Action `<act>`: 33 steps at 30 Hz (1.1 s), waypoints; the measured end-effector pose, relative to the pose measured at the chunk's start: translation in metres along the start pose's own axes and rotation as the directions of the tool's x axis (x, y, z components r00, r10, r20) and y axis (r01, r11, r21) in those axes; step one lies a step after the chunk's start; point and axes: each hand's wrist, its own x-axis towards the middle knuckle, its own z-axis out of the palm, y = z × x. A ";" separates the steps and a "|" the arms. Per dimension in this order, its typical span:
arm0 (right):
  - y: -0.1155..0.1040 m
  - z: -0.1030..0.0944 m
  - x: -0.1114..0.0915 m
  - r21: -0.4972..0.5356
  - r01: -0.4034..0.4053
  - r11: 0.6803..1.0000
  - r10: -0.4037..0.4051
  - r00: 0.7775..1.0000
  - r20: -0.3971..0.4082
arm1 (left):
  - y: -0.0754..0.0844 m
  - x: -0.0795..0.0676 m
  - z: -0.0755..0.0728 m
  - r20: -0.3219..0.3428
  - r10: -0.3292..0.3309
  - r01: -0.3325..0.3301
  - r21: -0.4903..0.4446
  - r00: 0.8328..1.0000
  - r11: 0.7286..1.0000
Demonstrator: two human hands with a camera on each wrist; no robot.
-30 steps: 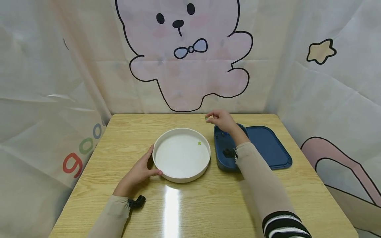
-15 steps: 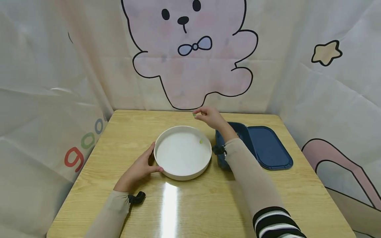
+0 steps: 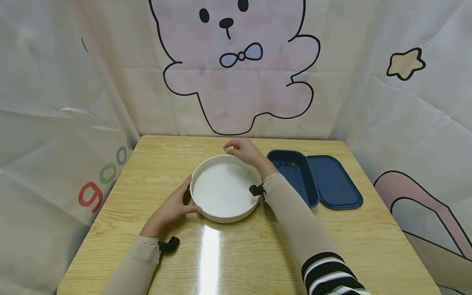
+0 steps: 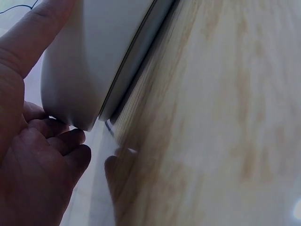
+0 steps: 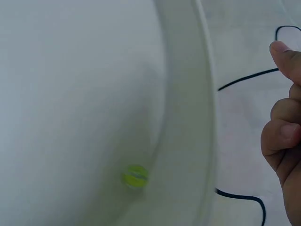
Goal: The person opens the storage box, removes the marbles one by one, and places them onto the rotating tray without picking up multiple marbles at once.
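A white round dish [image 3: 225, 192] sits mid-table, and my left hand [image 3: 172, 212] holds its left side, thumb at the front. From the left wrist view, curled fingers [image 4: 70, 141] touch the dish's wall [image 4: 89, 61]. Inside the dish, near its right side, lies a yellow-green marble [image 5: 136, 176]. My right hand [image 3: 246, 152] is over the dish's far rim, pinching a small green marble [image 3: 225, 150] between thumb and fingertips. That held marble does not show in the right wrist view, where only part of the right hand [image 5: 287, 127] appears.
Right of the dish stands a dark blue box [image 3: 300, 184] with several coloured marbles [image 3: 285, 164] at its far end. Its blue lid [image 3: 337, 184] lies alongside. Printed cloth walls [image 3: 121, 102] border the wooden table [image 3: 250, 258] behind and at the sides.
My right hand has moved left from above the blue box to the dish's far rim, still pinching the green marble. The left hand keeps its hold on the dish.
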 end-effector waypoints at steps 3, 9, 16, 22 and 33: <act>0.005 0.012 0.002 -0.021 -0.019 1.000 0.019 1.000 -0.001 | 0.000 0.001 0.002 -0.004 0.000 0.000 -0.003 1.000 1.000; 0.013 0.027 0.005 -0.027 -0.020 0.999 0.020 1.000 0.003 | 0.000 0.001 0.004 0.014 0.002 -0.002 -0.020 1.000 1.000; 0.018 0.035 0.007 -0.065 -0.039 0.997 0.038 0.999 -0.017 | -0.001 0.004 0.003 0.023 0.034 -0.033 -0.030 0.999 0.999; 0.018 0.038 0.005 -0.065 -0.068 0.996 0.067 0.998 -0.021 | -0.002 0.004 0.002 0.029 0.052 -0.051 -0.037 0.998 0.998; 0.011 0.023 0.002 -0.057 -0.096 0.994 0.095 0.995 -0.018 | -0.002 0.003 0.002 0.012 0.010 -0.010 0.005 1.000 1.000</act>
